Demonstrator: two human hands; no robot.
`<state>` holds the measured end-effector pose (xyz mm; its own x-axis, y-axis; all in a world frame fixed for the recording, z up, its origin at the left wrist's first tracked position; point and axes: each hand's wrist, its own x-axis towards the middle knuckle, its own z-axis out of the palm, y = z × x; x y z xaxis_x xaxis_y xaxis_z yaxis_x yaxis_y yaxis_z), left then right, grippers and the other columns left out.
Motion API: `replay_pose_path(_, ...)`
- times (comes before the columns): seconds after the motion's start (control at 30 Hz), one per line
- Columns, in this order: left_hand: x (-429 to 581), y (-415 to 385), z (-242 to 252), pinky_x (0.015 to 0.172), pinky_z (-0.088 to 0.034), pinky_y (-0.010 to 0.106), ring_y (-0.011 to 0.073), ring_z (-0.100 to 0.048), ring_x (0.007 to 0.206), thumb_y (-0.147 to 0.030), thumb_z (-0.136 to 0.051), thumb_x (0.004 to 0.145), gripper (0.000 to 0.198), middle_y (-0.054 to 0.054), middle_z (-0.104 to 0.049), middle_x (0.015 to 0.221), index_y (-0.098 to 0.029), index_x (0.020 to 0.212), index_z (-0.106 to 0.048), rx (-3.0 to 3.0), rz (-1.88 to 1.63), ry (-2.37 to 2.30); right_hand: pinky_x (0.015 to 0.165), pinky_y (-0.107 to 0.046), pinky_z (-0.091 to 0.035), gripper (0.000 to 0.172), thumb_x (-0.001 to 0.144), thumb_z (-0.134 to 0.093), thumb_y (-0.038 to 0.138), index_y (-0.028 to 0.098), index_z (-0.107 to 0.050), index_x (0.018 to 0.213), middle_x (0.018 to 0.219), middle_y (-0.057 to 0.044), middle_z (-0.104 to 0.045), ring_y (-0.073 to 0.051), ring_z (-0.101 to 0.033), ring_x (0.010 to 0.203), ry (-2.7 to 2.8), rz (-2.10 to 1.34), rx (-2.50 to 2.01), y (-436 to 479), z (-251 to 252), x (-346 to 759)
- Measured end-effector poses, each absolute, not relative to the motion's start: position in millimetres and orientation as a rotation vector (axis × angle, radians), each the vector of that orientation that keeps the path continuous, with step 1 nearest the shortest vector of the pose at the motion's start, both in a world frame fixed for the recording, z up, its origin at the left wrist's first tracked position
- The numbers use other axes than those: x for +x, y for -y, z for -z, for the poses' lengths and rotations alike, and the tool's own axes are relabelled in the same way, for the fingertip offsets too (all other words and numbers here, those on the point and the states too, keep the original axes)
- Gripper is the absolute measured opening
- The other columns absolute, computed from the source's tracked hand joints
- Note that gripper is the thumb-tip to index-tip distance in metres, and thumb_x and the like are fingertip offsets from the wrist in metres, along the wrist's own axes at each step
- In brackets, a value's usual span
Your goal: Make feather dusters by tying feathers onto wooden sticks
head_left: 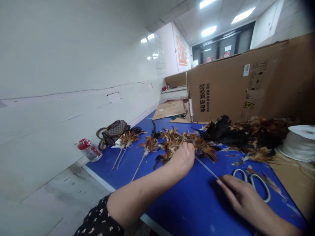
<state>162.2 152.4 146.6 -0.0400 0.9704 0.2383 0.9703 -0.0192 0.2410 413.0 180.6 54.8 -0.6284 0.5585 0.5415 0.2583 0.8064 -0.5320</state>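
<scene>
My left hand (184,156) is closed in a fist beside the brown feathers (206,149). A thin pale strip (206,167) runs straight from this fist to my right hand (242,194), which pinches its other end between thumb and fingers. Whether the left fist also holds feathers is hidden. Scissors with pale handles (259,188) lie just behind my right hand. Left of my left hand, feather bunches on thin sticks lie on the blue table: one single bunch (149,145) and a pair (128,139). More brown feathers (171,136) are piled beyond the fist.
A white spool (299,142) stands at the right near dark feathers (223,131). Behind rises a large cardboard box (226,88); flat cardboard (169,109) lies at the far end. At the left are a handbag (115,129) and a red-lidded bottle (90,150), by the wall.
</scene>
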Motion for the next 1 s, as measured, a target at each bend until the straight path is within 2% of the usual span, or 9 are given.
replay_pose_path(0.23, 140.1, -146.0, -128.5, 0.098, -0.05, 0.04, 0.0258, -0.059, 0.09, -0.006, -0.05, 0.094, 0.018, 0.007, -0.06, 0.091, -0.023, 0.095, -0.055, 2.009, -0.815, -1.884, 0.069, -0.033, -0.05, 0.037, 0.116, -0.043, 0.038, 0.024, -0.064, 0.088, 0.076, -0.004, -0.066, -0.02, -0.065, 0.07, 2.277, -0.594, -0.651, -168.5, -61.4, 415.0)
replay_pose_path(0.43, 128.4, -131.7, -130.5, 0.086, -0.05, 0.041, 0.0226, -0.049, 0.071, -0.014, -0.051, 0.098, 0.016, 0.004, -0.052, 0.078, -0.025, 0.087, -0.048, 2.007, -0.646, -1.936, 0.067, -0.033, -0.047, 0.038, 0.116, -0.041, 0.035, 0.024, -0.061, 0.085, 0.073, -0.002, -0.06, -0.018, -0.06, 0.067, 2.3, -0.58, -0.653, -166.8, -66.3, 419.9)
replay_pose_path(0.5, 129.3, -125.0, -128.7, 0.087, -0.05, 0.041, 0.0233, -0.052, 0.075, -0.01, -0.048, 0.098, 0.016, 0.006, -0.055, 0.083, -0.023, 0.089, -0.049, 2.054, -0.563, -2.024, 0.068, -0.033, -0.049, 0.035, 0.115, -0.043, 0.034, 0.024, -0.064, 0.089, 0.074, -0.003, -0.063, -0.019, -0.063, 0.069, 2.293, -0.579, -0.638, -168.9, -64.0, 422.5)
replay_pose_path(0.6, 134.4, -118.3, -122.9, 0.092, -0.052, 0.042, 0.0279, -0.062, 0.092, -0.003, -0.04, 0.097, 0.022, 0.015, -0.062, 0.101, -0.019, 0.096, -0.054, 2.118, -0.344, -2.192, 0.071, -0.032, -0.053, 0.027, 0.114, -0.048, 0.032, 0.025, -0.07, 0.098, 0.08, -0.003, -0.071, -0.019, -0.07, 0.074, 2.262, -0.554, -0.618, -173.5, -56.8, 425.0)
replay_pose_path(0.7, 138.7, -115.6, -114.4, 0.086, -0.055, 0.041, 0.032, -0.066, 0.099, -0.008, -0.035, 0.102, 0.023, 0.021, -0.062, 0.111, -0.017, 0.102, -0.056, 2.106, -0.277, -2.31, 0.072, -0.032, -0.057, 0.022, 0.111, -0.053, 0.032, 0.027, -0.073, 0.104, 0.089, -0.004, -0.078, -0.02, -0.075, 0.077, 2.234, -0.508, -0.577, -178.1, -49.4, 424.3)
replay_pose_path(0.87, 134.9, -113.8, -99.2, 0.085, -0.057, 0.038, 0.0324, -0.067, 0.101, -0.012, -0.042, 0.103, 0.016, 0.02, -0.062, 0.109, -0.018, 0.101, -0.056, 2.097, -0.402, -2.307, 0.069, -0.033, -0.06, 0.021, 0.109, -0.057, 0.036, 0.027, -0.076, 0.107, 0.092, -0.005, -0.082, -0.023, -0.079, 0.077, 2.223, -0.472, -0.548, -181.3, -45.4, 419.2)
replay_pose_path(1.0, 126.2, -111.3, -92.9, 0.092, -0.057, 0.04, 0.031, -0.068, 0.102, -0.008, -0.043, 0.1, 0.016, 0.019, -0.063, 0.11, -0.018, 0.101, -0.056, 2.052, -0.415, -2.243, 0.069, -0.034, -0.058, 0.027, 0.112, -0.052, 0.037, 0.027, -0.072, 0.098, 0.086, -0.005, -0.078, -0.022, -0.075, 0.073, 2.282, -0.536, -0.597, -176.6, -47.0, 415.2)
